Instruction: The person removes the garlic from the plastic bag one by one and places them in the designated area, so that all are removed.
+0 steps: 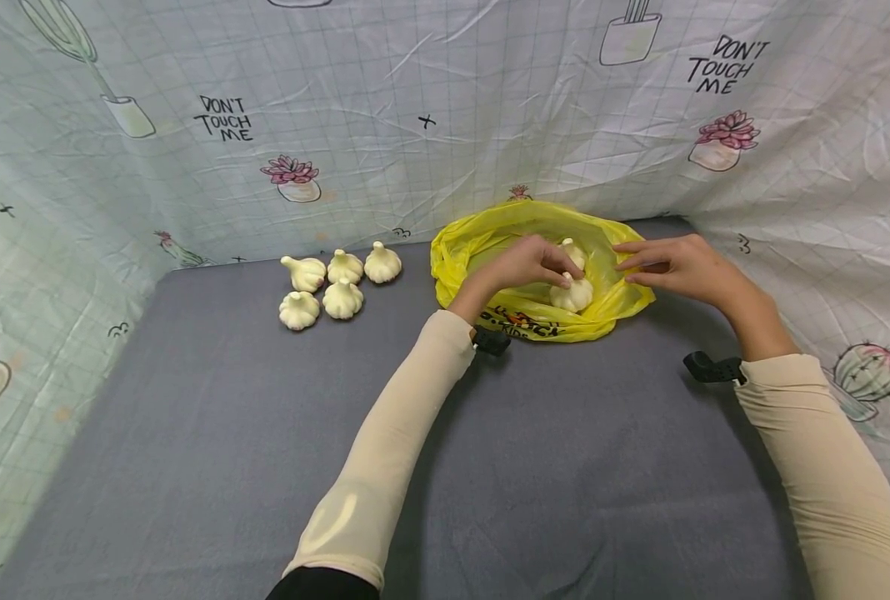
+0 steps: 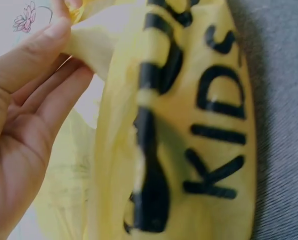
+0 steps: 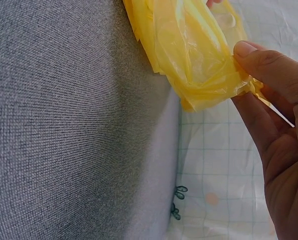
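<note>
A yellow plastic bag (image 1: 463, 258) with black lettering stands with its mouth spread. My left hand (image 1: 531, 260) reaches into it and pinches a white garlic bulb (image 1: 574, 295) between thumb and fingers. In the left wrist view, part of that pale bulb (image 2: 96, 42) shows beside the thumb, and the bag's printed side (image 2: 214, 145) hides the rest. A second garlic bulb (image 1: 574, 250) sits behind it in the bag. At the bag's right side, my right hand (image 1: 685, 265) pinches the rim between thumb and fingers; the right wrist view shows the gathered plastic (image 3: 204, 75) there.
Several garlic bulbs (image 1: 343, 298) lie in two rows on the grey cloth-covered table (image 1: 212, 433), left of the bag. A printed white curtain (image 1: 385, 125) hangs close behind the bag and along both sides of the table.
</note>
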Demonstrator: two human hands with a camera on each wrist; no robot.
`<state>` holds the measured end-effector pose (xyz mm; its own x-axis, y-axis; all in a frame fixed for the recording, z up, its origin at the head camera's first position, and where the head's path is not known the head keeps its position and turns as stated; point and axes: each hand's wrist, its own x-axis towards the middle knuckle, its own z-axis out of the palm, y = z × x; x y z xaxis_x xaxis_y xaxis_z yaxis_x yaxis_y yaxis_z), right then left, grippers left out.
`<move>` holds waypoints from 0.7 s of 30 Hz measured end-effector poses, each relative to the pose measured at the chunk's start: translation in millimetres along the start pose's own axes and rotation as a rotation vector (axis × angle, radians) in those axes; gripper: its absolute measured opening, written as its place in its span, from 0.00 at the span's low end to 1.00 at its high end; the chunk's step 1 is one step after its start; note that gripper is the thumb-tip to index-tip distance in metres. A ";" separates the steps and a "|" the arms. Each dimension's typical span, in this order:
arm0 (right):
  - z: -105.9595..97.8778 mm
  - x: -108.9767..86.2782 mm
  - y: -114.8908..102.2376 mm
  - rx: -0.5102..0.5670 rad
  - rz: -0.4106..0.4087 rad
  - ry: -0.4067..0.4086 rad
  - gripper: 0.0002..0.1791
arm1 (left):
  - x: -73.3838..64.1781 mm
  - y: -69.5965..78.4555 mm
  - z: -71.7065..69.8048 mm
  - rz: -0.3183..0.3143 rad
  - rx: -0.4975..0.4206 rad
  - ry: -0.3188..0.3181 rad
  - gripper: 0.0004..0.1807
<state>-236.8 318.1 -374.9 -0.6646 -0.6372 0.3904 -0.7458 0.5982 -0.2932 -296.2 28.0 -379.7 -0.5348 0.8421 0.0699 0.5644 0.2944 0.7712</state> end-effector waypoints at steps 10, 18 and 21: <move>-2.1 0.2 -4.6 -0.009 0.008 0.003 0.14 | 2.7 -2.2 -6.1 0.057 -0.019 -0.097 0.15; -2.3 1.0 -3.8 -0.013 0.006 0.008 0.13 | 11.9 3.6 -7.5 0.034 -0.078 -0.121 0.14; -2.3 0.9 -3.5 -0.009 0.001 0.010 0.13 | 14.9 6.7 -7.6 -0.006 -0.088 -0.126 0.13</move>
<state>-234.7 316.6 -371.5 -0.6647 -0.6319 0.3987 -0.7447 0.6030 -0.2860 -305.2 39.1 -368.7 -0.4517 0.8921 -0.0102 0.5011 0.2632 0.8244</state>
